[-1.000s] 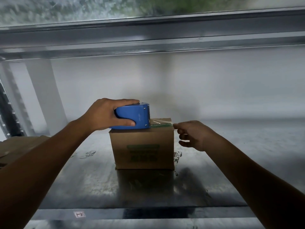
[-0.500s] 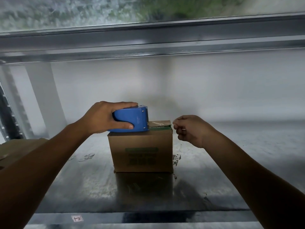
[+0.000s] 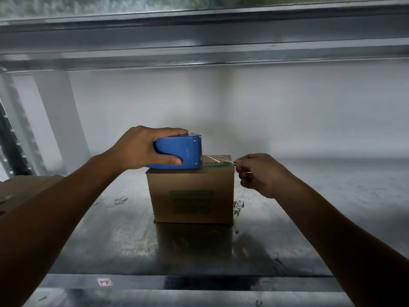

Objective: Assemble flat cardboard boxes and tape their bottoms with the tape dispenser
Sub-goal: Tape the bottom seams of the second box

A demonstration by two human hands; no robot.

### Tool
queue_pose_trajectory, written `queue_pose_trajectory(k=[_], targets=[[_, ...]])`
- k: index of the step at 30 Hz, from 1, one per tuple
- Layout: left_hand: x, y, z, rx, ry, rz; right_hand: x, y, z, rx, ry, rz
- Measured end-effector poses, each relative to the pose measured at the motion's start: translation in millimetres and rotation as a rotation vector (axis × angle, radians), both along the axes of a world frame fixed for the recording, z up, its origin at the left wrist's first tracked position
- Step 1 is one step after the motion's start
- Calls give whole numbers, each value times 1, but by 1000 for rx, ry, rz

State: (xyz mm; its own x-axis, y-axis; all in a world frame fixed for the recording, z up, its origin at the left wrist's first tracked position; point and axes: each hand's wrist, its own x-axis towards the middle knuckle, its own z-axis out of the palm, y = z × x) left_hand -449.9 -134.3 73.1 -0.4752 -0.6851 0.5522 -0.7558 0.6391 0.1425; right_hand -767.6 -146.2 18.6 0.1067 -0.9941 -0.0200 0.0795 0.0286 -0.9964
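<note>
A small brown cardboard box with green print stands upright on a metal shelf. On its top left rests a blue tape dispenser, which my left hand grips from the left, fingers over the top and thumb along the side. A strip of clear tape runs from the dispenser's toothed end across the box top to its right edge. There my right hand pinches the tape's free end just past the box's top right corner.
Flat brown cardboard lies on the shelf at the far left. A metal upright stands at the back left and a shelf beam crosses overhead. A small label marks the shelf's front edge.
My left hand has lifted the dispenser's rear slightly and kept it on the box top. My right hand has closed on the tape end and stayed at the box's right corner.
</note>
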Motion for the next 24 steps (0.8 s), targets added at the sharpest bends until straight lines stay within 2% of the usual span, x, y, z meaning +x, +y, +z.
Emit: queue_pose_trajectory(k=[9,13,16,18,22,24], targets=[[-1,0,-1,-18,-4,-3,2,-6,-21,-98,29,19],[0,-1,0,-14,-2,0,0,-11,-27,1,-47,109],[1,-1,-1,-25,-3,-1,-7,-14,-34,74,6,156],[1,-1,-1,-28,-6,-2,-12,-16,-36,16,143,135],[1,1,0,-33,-12,-2,-23,-19,-26,-304,622,32],[1,2,-1,-32,-6,-1,-31,-23,-21,-370,759,117]])
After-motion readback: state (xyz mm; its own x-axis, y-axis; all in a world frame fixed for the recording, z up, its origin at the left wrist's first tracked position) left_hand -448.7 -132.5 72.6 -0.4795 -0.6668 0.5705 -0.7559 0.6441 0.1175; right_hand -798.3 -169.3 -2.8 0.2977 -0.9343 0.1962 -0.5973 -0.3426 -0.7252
